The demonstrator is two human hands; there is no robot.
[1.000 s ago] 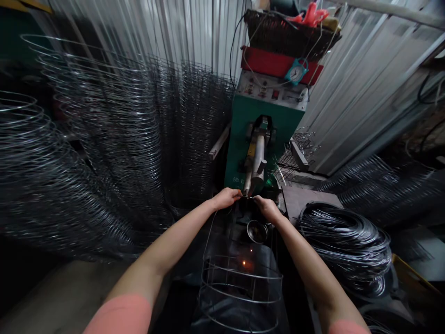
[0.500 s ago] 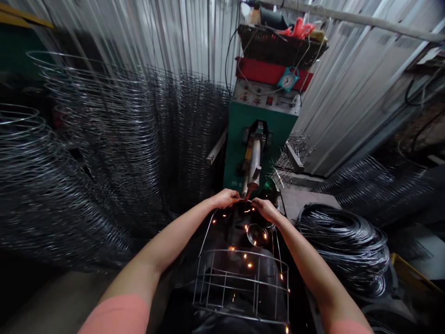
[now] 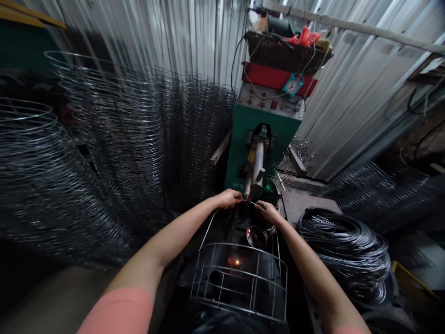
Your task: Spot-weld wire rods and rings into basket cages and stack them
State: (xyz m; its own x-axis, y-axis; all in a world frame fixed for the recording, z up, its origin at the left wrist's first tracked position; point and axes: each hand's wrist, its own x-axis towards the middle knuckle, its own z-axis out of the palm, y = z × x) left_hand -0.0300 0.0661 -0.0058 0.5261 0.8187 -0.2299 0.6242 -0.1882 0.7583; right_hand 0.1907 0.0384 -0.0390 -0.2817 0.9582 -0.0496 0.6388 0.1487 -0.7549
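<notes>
Here — left hand, right hand pinch a steel-wire cage.

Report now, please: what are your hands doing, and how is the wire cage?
Left hand and right hand pinching top wires of the wire cage. Wires just under the spot welder's electrode. Metal bowl below hands, not blocking.

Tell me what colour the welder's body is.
The body is green; head view.

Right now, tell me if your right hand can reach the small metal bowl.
Probably yes: the right hand sits just above the small metal bowl, nothing visible between them. But it pinches a wire of the wire cage, so it must likely let go first.
</notes>
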